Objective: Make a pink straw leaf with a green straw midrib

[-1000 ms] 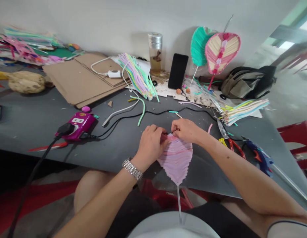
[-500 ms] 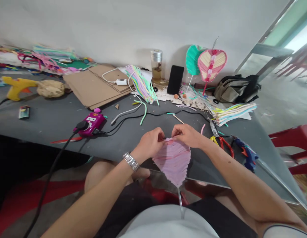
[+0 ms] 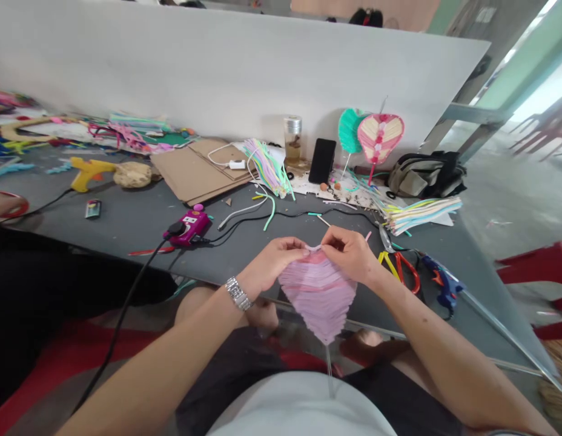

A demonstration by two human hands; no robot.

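Note:
A pink and lilac ribbed hand fan [image 3: 320, 290], pointed at its lower end, hangs between my hands over the table's front edge. Its thin clear handle [image 3: 329, 369] reaches down toward my shirt. My left hand [image 3: 281, 257], below a metal watch, pinches the fan's upper edge from the left. At the right of that edge, my right hand [image 3: 349, 251] is closed too, thumb and fingers together. A short lilac strip [image 3: 314, 247] shows along the top between the fingertips.
Pliers [image 3: 385, 239], red-and-yellow-handled scissors [image 3: 406, 272] and a blue glue gun [image 3: 444, 281] lie at right. A purple power socket [image 3: 190, 228] with black cable is at left. Behind stand a phone [image 3: 321, 160], a bottle [image 3: 292, 142], and two finished-looking fans [image 3: 381, 139]. A person's hand [image 3: 3, 204] shows far left.
My view has tilted up and turned left, showing the top of the white partition. The fan is spread a little flatter, and my hands still pinch its top edge.

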